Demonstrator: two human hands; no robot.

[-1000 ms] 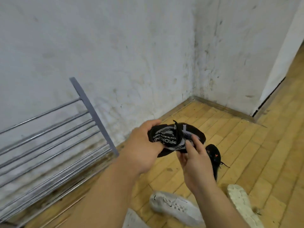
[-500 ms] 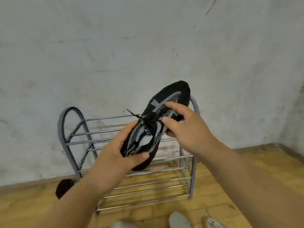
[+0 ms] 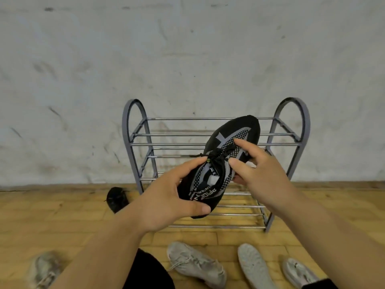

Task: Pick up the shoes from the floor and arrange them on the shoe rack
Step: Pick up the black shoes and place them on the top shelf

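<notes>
we see grey shoe rack (image 3: pixel 216 135) against wall, shelves bare. black shoe (image 3: pixel 224 163) held before it, toe up. left hand (image 3: pixel 166 202) clamps heel, right hand (image 3: pixel 260 174) pinches laces. pale shoes (image 3: pixel 195 263) on floor.

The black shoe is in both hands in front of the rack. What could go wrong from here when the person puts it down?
1. The shoe rack has only thin bars with gaps; the soft black shoe, held by the left hand and right hand, may sag or slip between them.
2. Its loose lace may catch on a bar.
3. The pale shoes on the floor in front of the rack could trip the person.
</notes>
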